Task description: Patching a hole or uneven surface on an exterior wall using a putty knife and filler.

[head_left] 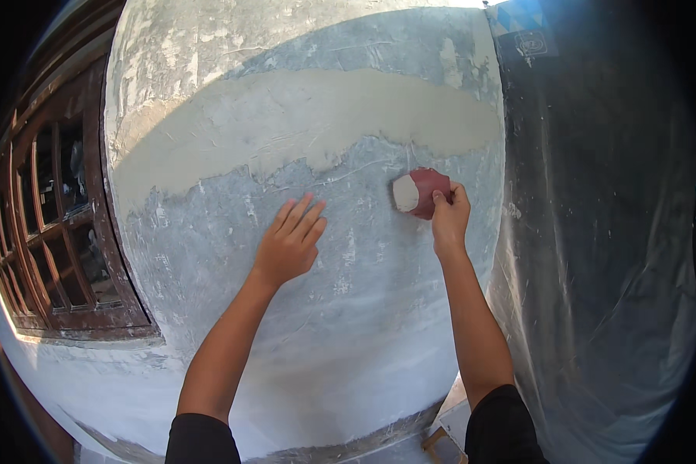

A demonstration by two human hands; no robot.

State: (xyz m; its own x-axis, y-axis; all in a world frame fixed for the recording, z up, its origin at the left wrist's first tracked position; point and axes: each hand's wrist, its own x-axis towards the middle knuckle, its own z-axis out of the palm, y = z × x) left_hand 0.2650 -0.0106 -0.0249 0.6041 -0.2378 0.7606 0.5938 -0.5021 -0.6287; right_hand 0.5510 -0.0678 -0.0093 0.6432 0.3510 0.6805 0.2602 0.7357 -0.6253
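Observation:
In front of me is a grey, patchy wall (348,255) with a wide band of pale beige putty (325,108) across its upper part. My right hand (452,213) grips a dark red, flat putty spreader (431,192) by its right edge, thumb on the near face. A lump of beige putty (404,193) sits on the spreader's left side. The spreader is close to the wall; whether it touches cannot be told. My left hand (290,241), empty, has its fingers stretched out at the wall, just below the putty's ragged lower edge.
A dark brown wooden window (58,224) with glass panes is set in the wall at the left. Dark plastic sheeting (595,232) hangs along the right side. A small wooden-legged stool or table (452,425) stands low at the right, partly hidden by my arm.

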